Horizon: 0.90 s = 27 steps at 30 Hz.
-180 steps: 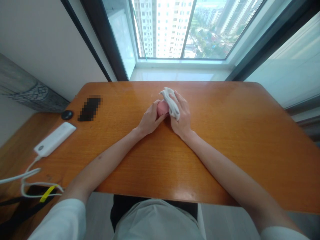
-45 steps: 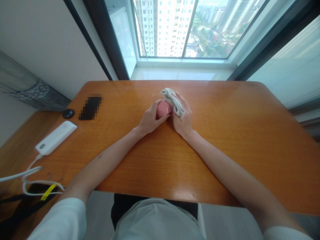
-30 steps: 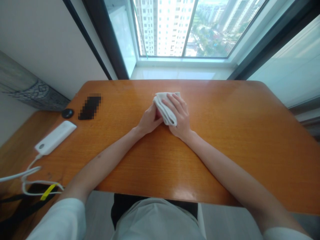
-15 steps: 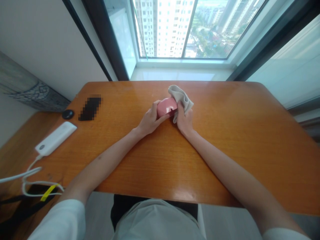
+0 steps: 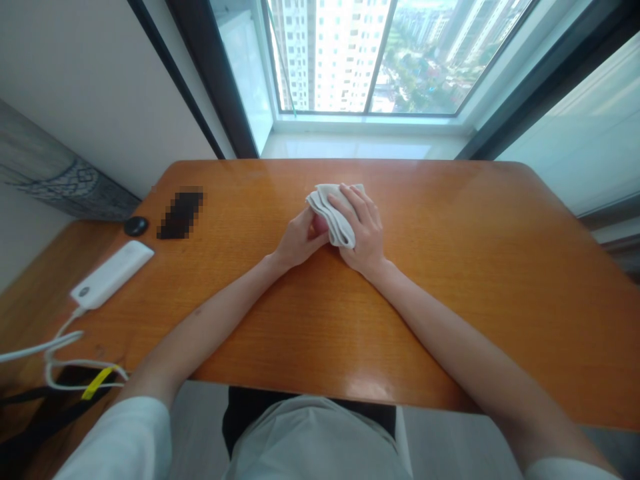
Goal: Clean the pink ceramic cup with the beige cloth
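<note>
Near the far middle of the wooden table (image 5: pixel 320 320), my left hand (image 5: pixel 296 241) grips a small glossy pink object (image 5: pixel 320 225) whose kind I cannot make out. Most of it is hidden beneath a folded light grey cloth (image 5: pixel 334 217). My right hand (image 5: pixel 364 230) is closed over the cloth, its fingers laid across the top and pressing it against the pink object. The two hands are close together, with the cloth between them.
On the table's left side lie a white power strip (image 5: pixel 113 275) with a white cable (image 5: pixel 63 345), a round black object (image 5: pixel 136 226) and a dark pixelated object (image 5: pixel 180 215). A window (image 5: pixel 365 60) is beyond the far edge; a curtain (image 5: pixel 65 170) hangs at left.
My right hand has moved left and turned over, bringing the cloth from the pink object's right side across its top. My left hand has kept its hold.
</note>
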Motion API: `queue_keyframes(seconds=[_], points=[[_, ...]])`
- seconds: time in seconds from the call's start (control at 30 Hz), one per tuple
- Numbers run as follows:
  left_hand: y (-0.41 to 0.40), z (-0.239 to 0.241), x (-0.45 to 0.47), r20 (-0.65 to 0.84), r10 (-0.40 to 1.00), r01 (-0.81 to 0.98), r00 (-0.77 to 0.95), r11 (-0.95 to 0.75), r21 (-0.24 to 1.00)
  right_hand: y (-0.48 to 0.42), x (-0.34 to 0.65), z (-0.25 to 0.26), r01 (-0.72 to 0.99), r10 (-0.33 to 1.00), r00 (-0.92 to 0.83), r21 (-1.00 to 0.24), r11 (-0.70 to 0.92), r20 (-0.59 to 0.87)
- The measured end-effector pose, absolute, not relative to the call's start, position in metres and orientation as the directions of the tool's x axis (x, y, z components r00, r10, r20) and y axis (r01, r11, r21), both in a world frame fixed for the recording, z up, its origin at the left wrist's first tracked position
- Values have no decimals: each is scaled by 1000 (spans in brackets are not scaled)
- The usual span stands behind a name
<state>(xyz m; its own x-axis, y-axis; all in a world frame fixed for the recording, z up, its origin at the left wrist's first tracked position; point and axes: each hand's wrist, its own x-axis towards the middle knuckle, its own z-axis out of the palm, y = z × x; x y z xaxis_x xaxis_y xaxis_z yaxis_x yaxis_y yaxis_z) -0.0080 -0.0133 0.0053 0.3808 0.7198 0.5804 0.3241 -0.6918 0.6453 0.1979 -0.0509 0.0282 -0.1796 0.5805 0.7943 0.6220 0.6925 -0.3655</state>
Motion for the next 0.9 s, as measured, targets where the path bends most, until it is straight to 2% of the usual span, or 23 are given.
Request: queue_keyframes(seconds=[0.07,0.13,0.2,0.27,0.33,0.4,0.43,0.47,0.5,0.57,0.63,0.67,0.7,0.77,0.8,0.83,0.87,0.9], points=[[-17,10,-7,568,731,351,378,-681,643,-44,199,25,541,706,17,-600,589,708],[-20,16,-5,554,747,385,367,-664,641,-37,200,22,422,839,225,-826,374,495],[-22,18,-5,541,759,398,362,-651,647,-37,201,21,361,883,298,-899,247,362],[-21,16,-6,533,766,396,359,-642,657,-42,201,23,431,848,206,-823,370,489],[-17,11,-9,528,768,385,363,-639,666,-49,199,27,532,715,-11,-602,596,699],[-14,6,-10,514,774,386,371,-632,672,-53,197,29,570,586,-214,-388,724,781],[-13,6,-10,507,779,392,369,-625,675,-52,197,29,573,566,-252,-351,741,785],[-13,6,-10,506,782,397,364,-621,675,-50,197,28,571,582,-234,-374,730,779],[-14,8,-9,511,783,398,355,-621,675,-46,197,26,567,633,-161,-454,688,757],[-17,13,-7,533,774,383,341,-632,674,-39,198,22,520,778,61,-685,509,625],[-18,16,-6,548,765,367,339,-643,672,-37,199,21,466,843,194,-803,370,502],[-18,15,-6,546,766,366,338,-642,673,-38,198,22,480,840,179,-790,381,513],[-18,13,-7,539,772,371,338,-635,677,-42,198,23,518,810,105,-727,450,576],[-15,7,-10,510,785,390,352,-618,683,-49,196,27,575,670,-135,-493,653,730],[-14,5,-11,492,792,402,360,-608,684,-52,196,29,577,599,-243,-383,722,763],[-13,3,-12,476,799,415,367,-598,685,-54,195,29,571,561,-305,-323,754,770],[-12,3,-12,466,806,425,366,-590,686,-53,195,29,566,561,-309,-325,758,768],[-13,4,-11,466,810,432,357,-585,686,-50,195,28,562,599,-255,-388,731,759]])
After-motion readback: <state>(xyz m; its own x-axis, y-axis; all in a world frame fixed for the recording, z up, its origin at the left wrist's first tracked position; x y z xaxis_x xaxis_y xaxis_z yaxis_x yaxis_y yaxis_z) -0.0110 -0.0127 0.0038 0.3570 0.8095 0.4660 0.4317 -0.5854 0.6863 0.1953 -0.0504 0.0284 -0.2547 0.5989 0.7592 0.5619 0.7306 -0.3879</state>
